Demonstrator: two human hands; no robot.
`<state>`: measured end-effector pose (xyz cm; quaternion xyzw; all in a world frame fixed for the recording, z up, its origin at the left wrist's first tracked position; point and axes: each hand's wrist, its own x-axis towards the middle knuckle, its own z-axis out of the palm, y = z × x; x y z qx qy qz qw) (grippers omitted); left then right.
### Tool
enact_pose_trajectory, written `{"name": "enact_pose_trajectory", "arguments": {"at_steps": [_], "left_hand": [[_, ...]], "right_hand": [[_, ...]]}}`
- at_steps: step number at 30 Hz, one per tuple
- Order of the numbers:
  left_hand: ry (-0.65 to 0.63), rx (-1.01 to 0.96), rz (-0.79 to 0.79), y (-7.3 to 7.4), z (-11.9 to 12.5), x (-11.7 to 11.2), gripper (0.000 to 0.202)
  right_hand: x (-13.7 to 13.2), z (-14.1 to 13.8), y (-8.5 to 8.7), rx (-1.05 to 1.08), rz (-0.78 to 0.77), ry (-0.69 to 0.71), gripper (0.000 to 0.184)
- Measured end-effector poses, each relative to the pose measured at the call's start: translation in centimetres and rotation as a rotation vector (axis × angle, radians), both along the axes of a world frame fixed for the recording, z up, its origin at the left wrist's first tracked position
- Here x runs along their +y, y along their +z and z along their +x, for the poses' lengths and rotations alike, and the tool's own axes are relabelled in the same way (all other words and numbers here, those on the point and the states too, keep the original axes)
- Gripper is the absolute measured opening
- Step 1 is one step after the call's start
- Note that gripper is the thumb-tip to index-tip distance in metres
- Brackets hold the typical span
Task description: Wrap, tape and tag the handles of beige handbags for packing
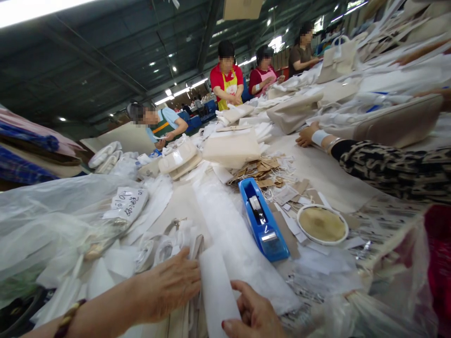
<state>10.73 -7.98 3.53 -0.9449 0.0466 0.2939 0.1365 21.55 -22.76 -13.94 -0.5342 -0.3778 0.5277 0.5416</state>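
Note:
My left hand (pixel 165 286) lies near the bottom edge, fingers curled over a pile of white wrapped pieces (pixel 169 244). My right hand (pixel 253 314) is at the bottom middle, thumb and fingers pinching the lower end of a white paper strip (pixel 216 286) that stands between both hands. A longer band of white tissue (pixel 232 234) runs away from the strip up the table.
A blue tape dispenser (pixel 262 220) sits just beyond, beside a round white dish (pixel 322 225) of tan paste. Brown tags (pixel 260 169), clear plastic bags (pixel 45 220), cream bags (pixel 232 148). A co-worker's patterned sleeve (pixel 394 164) reaches in from the right; several people stand at the far end.

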Motion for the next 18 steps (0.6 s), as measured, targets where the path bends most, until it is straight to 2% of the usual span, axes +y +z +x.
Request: {"name": "enact_pose_trajectory", "arguments": {"at_steps": [3,5,7,10,12,14,18], "left_hand": [[-0.012,-0.004,-0.06,0.5,0.1,-0.3,0.013],[-0.034,-0.016,-0.086,0.7,0.2,-0.8,0.013],[-0.067,-0.014,-0.103,0.7,0.5,-1.4,0.012],[-0.126,-0.02,-0.093,0.4,1.2,-2.0,0.01],[-0.154,0.006,-0.075,0.1,1.6,-1.8,0.007],[-0.156,0.04,-0.077,-0.3,1.8,-1.1,0.007],[-0.104,0.054,-0.14,-1.7,1.7,0.4,0.012]], "right_hand": [[0.1,-1.4,-0.9,0.109,0.008,0.033,0.055],[0.6,-2.3,-1.2,0.149,0.005,0.003,0.057],[1.3,-3.0,-0.9,0.206,-0.002,-0.053,0.058],[2.8,-3.5,0.4,0.231,-0.022,-0.151,0.05],[3.8,-3.4,1.6,0.14,-0.05,-0.214,0.044],[4.6,-3.1,2.7,-0.04,-0.077,-0.238,0.043],[5.0,-2.7,3.6,-0.494,-0.059,-0.056,0.037]]}}
